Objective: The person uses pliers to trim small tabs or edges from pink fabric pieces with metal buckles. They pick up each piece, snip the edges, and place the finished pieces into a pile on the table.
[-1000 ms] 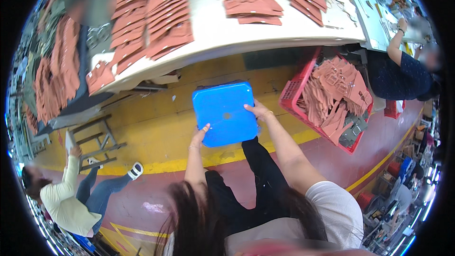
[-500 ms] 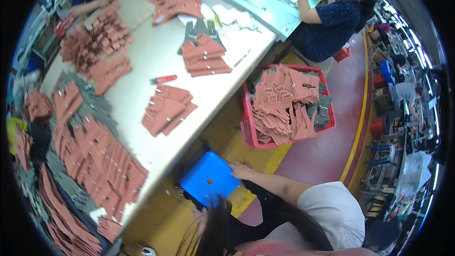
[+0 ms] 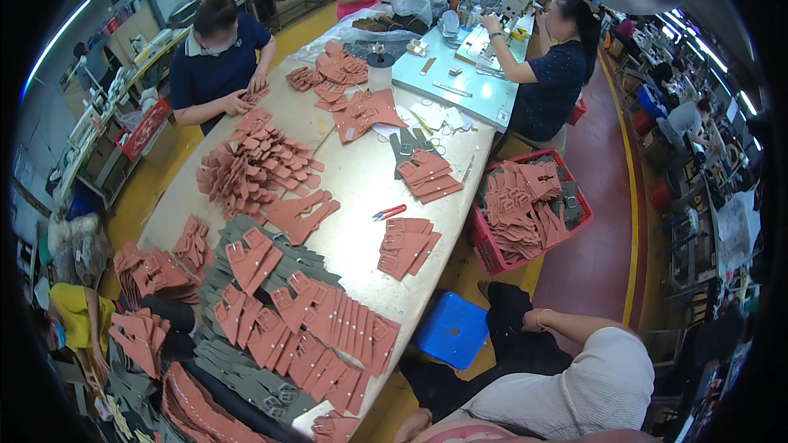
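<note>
My right hand lies against the black trousers over my leg, and its fingers are too indistinct to read. At the lower edge my left hand shows only in part, low beside my lap, its fingers hard to make out. A blue plastic stool with a hole in its seat stands by the table edge, in front of my legs. On the table, closest to me, lie rows of reddish-brown cut pieces with buckles and dark green strips. Red-handled thread snips lie beside a small fanned stack.
A red crate of brown and green pieces stands on the floor at the right. One co-worker handles pieces across the table; another sits at a sewing machine. A heap of brown straps lies at the table's far left.
My right hand has left the blue stool and moved to my trousers. My left hand has moved lower, toward the bottom edge. The view has tilted up, showing more of the room.
</note>
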{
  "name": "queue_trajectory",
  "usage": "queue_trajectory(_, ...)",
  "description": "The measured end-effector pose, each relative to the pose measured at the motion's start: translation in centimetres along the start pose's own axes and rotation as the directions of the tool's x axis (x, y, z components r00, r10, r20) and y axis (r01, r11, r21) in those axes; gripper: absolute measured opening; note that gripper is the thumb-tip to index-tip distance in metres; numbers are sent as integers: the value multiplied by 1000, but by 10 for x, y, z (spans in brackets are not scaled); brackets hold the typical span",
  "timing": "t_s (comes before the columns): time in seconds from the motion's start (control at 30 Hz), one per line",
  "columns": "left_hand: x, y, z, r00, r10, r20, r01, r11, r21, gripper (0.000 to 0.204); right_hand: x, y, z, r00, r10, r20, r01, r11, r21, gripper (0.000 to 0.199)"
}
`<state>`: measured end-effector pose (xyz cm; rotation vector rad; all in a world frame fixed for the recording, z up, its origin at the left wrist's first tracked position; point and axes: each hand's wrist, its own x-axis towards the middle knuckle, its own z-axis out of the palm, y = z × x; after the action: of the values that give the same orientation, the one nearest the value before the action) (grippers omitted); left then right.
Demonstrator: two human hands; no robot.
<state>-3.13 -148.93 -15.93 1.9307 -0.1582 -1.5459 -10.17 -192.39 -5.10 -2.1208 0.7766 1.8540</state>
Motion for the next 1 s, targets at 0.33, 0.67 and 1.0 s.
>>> queue_trajectory(0.33, 19, 67, -109, 980, 136, -142, -131, 990, 46, 38, -79, -80, -86, 912, -301, -280, 248, 946, -207, 38)
queue_trajectory(0.67, 83, 178, -150, 956, 60, -286, -26, 992, 120, 35, 103, -36, -207, 764, -29, -644, 128, 986, 108, 43)
queue_trajectory(1.0, 87, 231, -131, 965, 54, -256, 18, 963, 270, 33, 167, -29, -184, 993, -103, -65, 112, 982, 151, 52)
